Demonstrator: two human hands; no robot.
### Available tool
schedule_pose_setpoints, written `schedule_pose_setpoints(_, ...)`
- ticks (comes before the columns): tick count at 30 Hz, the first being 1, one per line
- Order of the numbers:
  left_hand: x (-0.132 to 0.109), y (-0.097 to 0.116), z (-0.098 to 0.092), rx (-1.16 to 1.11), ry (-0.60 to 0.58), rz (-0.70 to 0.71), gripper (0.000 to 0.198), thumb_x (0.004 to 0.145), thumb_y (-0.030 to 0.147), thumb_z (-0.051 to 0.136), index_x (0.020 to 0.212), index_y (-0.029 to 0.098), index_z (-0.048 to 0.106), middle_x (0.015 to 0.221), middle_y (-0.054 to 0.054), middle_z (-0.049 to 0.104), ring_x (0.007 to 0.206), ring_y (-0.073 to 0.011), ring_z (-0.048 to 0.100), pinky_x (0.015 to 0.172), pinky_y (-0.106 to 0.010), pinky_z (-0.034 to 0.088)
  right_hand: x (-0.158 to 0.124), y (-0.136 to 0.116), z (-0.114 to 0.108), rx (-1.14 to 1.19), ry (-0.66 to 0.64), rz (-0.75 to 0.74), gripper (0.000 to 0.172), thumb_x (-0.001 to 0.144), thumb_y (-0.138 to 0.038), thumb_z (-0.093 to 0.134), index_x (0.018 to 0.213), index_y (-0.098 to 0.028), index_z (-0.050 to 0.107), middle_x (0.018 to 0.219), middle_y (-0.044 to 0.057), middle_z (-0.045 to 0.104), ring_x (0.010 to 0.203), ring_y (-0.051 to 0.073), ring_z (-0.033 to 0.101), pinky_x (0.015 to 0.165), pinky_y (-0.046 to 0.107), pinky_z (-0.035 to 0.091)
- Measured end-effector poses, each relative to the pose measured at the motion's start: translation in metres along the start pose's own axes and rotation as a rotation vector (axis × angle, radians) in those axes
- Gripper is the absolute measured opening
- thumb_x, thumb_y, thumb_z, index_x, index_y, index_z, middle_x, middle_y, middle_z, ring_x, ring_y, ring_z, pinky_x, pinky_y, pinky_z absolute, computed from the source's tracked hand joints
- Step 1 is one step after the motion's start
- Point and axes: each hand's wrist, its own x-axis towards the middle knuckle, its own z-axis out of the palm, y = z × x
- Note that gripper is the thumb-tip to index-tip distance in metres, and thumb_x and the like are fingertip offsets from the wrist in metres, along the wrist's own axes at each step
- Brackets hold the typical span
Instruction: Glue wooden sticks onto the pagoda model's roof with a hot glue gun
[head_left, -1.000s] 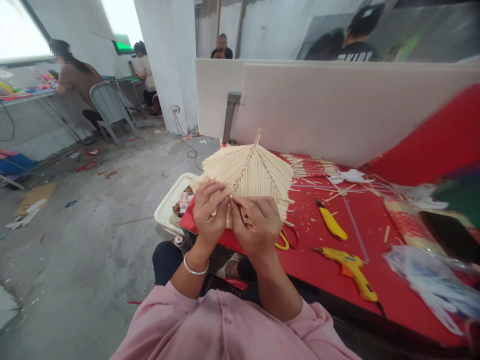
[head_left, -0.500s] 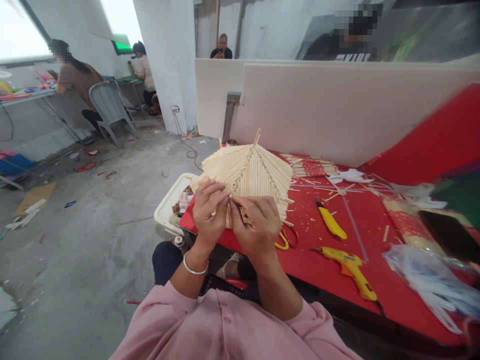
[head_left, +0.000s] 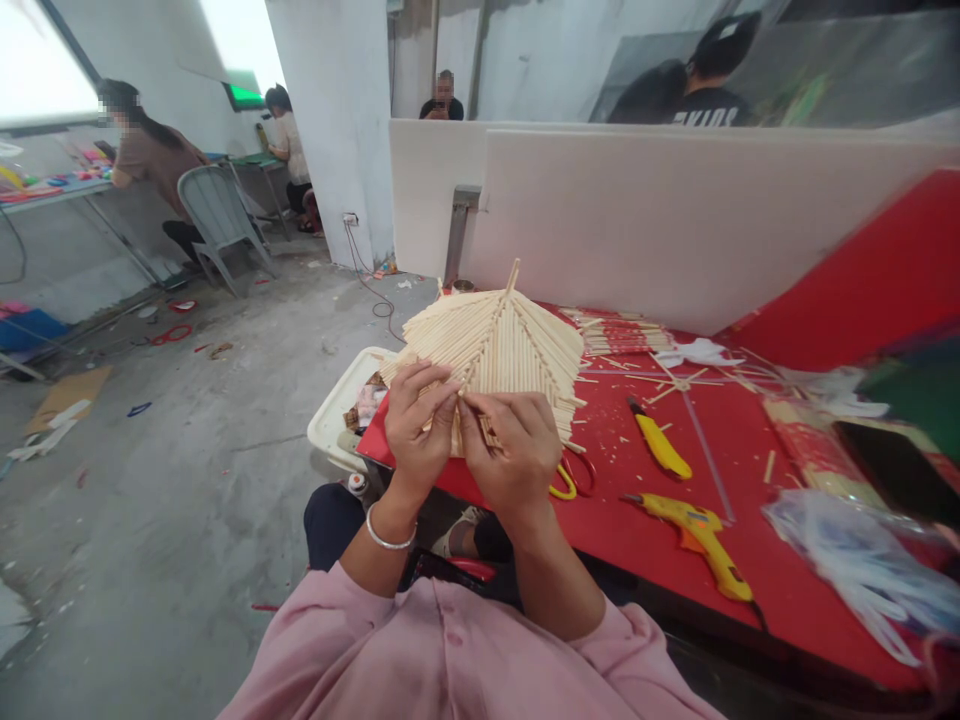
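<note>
A roof-shaped model (head_left: 517, 345) built of thin wooden sticks stands in front of me at the left end of the red table. Its slopes meet in ridges, and a stick pokes up from the top. My left hand (head_left: 421, 420) has thumb and forefinger pinched at the near end of a ridge. Beside it, fingertips almost meeting, my right hand (head_left: 511, 440) pinches the same spot. Any small piece between the fingertips is hidden. Yellow-and-red-handled scissors (head_left: 566, 482) lie partly behind my right hand.
Right of the model, the red table (head_left: 600, 520) bears a yellow utility knife (head_left: 661, 445), a yellow glue gun (head_left: 697, 540), stick bundles (head_left: 622, 335), a plastic bag (head_left: 840, 560) and a dark phone (head_left: 892, 465). A white bin (head_left: 330, 425) stands left. White panels (head_left: 675, 220) rise behind; several people sit beyond.
Both hands keep their pinch at the same spot on the model. The view has shifted very slightly, and the person behind the panels has moved their head.
</note>
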Motion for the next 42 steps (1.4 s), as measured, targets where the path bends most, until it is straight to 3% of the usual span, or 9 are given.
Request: schedule_pose_setpoints(42, -0.0001, -0.0006, -0.0011, 0.027, 0.0, 0.001, 0.013, 0.096, 0.016, 0.064, 0.102, 0.023, 0.073, 0.108, -0.004, 0.073, 0.115, -0.0196, 0.066, 0.103, -0.046, 0.056, 0.0013, -0.0013, -0.0003, -0.007, 0.01, -0.004, 0.007, 0.089, -0.015, 0.07, 0.095, -0.02, 0.07, 0.081, 0.003, 0.072, 0.075, 0.016, 0.062, 0.075, 0.031, 0.05)
